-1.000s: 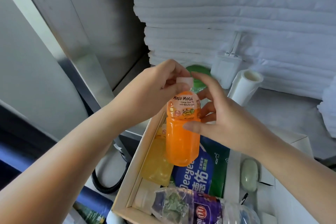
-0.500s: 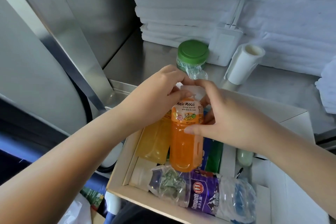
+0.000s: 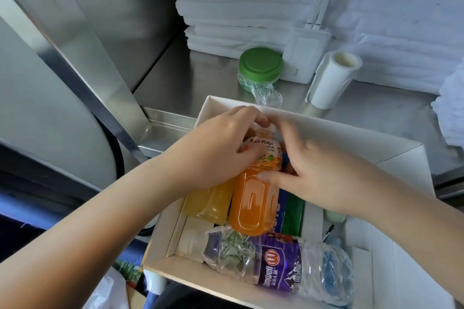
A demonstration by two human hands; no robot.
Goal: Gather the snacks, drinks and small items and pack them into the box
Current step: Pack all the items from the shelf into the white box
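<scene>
Inside box [image 3: 313, 130]: orange bottle [image 3: 253, 203] gripped between both hands' fingers [image 3: 271, 178].

Orange bottle [image 3: 253, 198] cap hidden, perhaps under left hand [image 3: 221, 155].

A stack of folded white towels [image 3: 288, 0] fills the back of the stainless steel counter [image 3: 371, 113]. Leaning against the stack is a white router [image 3: 305, 54] with two thin antennas up. Just beside it stands a roll of white bags [image 3: 331, 78], tilted. A metal post [image 3: 82, 78] slants down the left. Crumpled white cloth [image 3: 452, 108] sits at the right edge.
</scene>
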